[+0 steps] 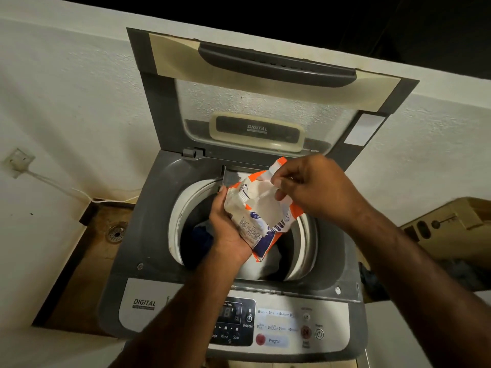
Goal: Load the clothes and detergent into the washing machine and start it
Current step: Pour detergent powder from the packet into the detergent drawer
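A grey top-loading washing machine (pixel 148 229) stands with its lid (pixel 255 83) raised against the wall. Dark blue clothes (pixel 202 235) lie in the drum, partly hidden behind my hands. Over the drum opening I hold an orange, white and blue detergent pouch (pixel 259 216). My left hand (pixel 225 232) cups its lower half from below. My right hand (pixel 316 189) pinches its upper edge with thumb and fingers. The control panel (pixel 276 325) with a red Program button runs along the machine's near edge.
A white wall stands behind the machine, with a socket (pixel 17 162) and a white cable at the left. A floor drain (pixel 115 233) sits in the brown floor left of the machine. A cardboard box (pixel 449 227) and dark cloth lie at the right.
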A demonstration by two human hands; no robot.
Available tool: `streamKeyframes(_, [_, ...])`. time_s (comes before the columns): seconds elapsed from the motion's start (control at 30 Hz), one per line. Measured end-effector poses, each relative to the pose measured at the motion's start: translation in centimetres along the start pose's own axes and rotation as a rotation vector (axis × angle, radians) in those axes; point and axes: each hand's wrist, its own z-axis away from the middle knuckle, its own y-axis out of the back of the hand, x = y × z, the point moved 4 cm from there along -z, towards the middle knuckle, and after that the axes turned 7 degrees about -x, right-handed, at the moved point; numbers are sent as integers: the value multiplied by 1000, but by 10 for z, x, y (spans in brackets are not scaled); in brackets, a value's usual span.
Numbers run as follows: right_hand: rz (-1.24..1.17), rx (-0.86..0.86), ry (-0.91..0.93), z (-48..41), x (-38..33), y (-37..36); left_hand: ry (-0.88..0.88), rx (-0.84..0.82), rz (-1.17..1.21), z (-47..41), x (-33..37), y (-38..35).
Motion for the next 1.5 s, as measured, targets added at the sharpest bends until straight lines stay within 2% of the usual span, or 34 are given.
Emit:
streamKeyframes(0.13, [-298, 46, -140, -5, 23, -5, -21, 61, 1, -3, 4, 5])
streamKeyframes(0.3, [-574, 98, -199, -4, 43, -9, -15, 152, -15, -12, 10, 35])
streamKeyframes(0.67, [-706, 86, -360, -13, 84, -24, 29, 322, -119, -12, 14, 78])
streamKeyframes(0.83, [-830, 146, -438, -32, 94, -22, 34, 352, -186, -19, 21, 83])
streamKeyframes(1.03, [-842, 212, -477, -71, 108, -45, 3, 340, -247, -20, 32, 87])
streamKeyframes(1.2, [-843, 243, -470, -91, 104, -76, -54, 355, -249, -22, 40, 90])
streamKeyframes(1.5, [-781, 371, -325, -87, 97, -99, -88, 310, -278, -30, 42, 92])
